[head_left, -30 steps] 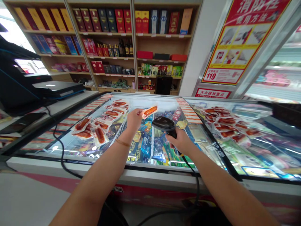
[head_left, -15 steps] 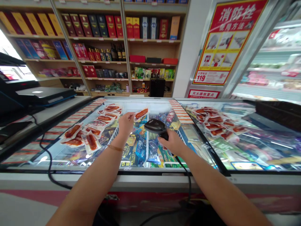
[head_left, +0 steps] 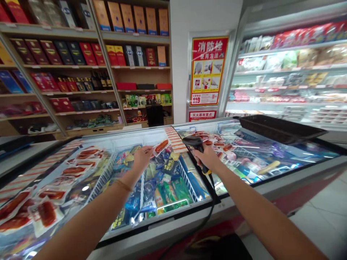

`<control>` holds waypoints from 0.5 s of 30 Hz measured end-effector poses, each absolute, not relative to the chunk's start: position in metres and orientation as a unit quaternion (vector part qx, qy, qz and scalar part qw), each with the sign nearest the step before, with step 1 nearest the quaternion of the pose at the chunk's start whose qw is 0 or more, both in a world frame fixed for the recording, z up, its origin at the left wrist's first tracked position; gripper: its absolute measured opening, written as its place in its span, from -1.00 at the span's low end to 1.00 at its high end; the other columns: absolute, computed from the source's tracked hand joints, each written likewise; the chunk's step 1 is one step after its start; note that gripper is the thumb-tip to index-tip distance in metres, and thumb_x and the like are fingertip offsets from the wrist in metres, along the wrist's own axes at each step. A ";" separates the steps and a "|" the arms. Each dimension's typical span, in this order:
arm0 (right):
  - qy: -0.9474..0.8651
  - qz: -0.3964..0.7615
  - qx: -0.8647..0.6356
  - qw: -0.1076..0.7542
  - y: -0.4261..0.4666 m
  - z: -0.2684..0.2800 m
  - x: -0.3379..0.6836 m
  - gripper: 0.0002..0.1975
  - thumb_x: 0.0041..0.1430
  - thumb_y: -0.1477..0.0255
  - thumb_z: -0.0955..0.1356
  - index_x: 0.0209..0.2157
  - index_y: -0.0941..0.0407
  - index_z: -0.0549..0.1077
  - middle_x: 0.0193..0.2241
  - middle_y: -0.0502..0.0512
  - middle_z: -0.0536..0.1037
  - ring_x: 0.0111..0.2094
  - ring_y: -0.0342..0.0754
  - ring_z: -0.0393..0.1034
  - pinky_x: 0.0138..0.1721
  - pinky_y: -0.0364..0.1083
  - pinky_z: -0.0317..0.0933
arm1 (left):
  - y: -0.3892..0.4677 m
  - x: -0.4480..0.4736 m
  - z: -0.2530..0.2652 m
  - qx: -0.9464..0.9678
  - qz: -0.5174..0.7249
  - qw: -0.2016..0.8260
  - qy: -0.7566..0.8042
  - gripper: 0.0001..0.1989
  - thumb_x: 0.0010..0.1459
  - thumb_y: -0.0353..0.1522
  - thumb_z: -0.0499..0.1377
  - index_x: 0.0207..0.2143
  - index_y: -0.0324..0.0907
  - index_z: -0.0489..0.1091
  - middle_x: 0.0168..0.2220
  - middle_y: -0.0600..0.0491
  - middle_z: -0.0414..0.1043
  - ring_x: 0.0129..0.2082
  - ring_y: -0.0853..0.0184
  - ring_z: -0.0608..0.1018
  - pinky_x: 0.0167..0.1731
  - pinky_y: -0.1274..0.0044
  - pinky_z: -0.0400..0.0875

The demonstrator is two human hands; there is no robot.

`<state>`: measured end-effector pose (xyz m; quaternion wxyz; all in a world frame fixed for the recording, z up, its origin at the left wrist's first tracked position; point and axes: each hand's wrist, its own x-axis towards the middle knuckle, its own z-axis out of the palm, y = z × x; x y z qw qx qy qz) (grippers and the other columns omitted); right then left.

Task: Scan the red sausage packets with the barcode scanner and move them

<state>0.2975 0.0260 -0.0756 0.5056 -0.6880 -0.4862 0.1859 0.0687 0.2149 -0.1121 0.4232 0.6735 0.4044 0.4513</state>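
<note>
Pinched by one edge in my left hand (head_left: 142,157) is a clear pack holding a reddish-brown sausage (head_left: 162,146), held above the glass-topped chest freezer. My right hand (head_left: 208,159) is wrapped round the handle of a black barcode scanner (head_left: 193,141), its head pointing left, its cable hanging down over the freezer's front edge. Several like sausage packs (head_left: 74,170) lie on the glass at the left. Another pile of sausage packs (head_left: 211,139) rests on the right-hand glass, partly behind the scanner and my right hand.
Bagged frozen goods (head_left: 169,191) show in wire baskets under the freezer glass. A black tray (head_left: 282,128) sits at the freezer's far right. Shelves of boxed bottles (head_left: 130,54) stand behind, with a red fire-hydrant poster (head_left: 208,72) and an open chiller (head_left: 287,76) to the right.
The view has swung to the right, showing more of the chiller and black tray. Both hands have moved right over the freezer with the sausage pack and scanner still held.
</note>
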 end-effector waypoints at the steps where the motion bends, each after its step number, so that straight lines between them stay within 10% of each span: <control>1: -0.463 0.172 -0.703 0.512 0.019 -0.074 0.318 -0.86 0.09 0.33 0.33 -0.41 0.10 0.31 -0.76 -0.08 0.38 -0.74 -0.09 0.33 -0.69 -0.17 0.20 | 0.213 0.092 -0.107 0.680 0.444 0.428 0.397 -0.78 0.08 -0.30 0.20 -0.24 -0.18 0.55 -0.34 0.01 0.60 -0.34 0.30 0.62 -0.28 0.50 0.53; 15: -0.331 0.143 -0.734 0.575 -0.019 -0.068 0.422 -0.85 0.04 0.36 0.36 -0.47 0.12 0.33 -0.68 -0.03 0.42 -0.75 -0.11 0.31 -0.73 -0.15 0.19 | 0.180 0.310 -0.077 0.775 0.400 0.351 0.341 -0.65 0.14 -0.39 0.18 -0.02 -0.29 0.47 0.00 -0.16 0.51 -0.03 0.25 0.55 -0.02 0.49 0.41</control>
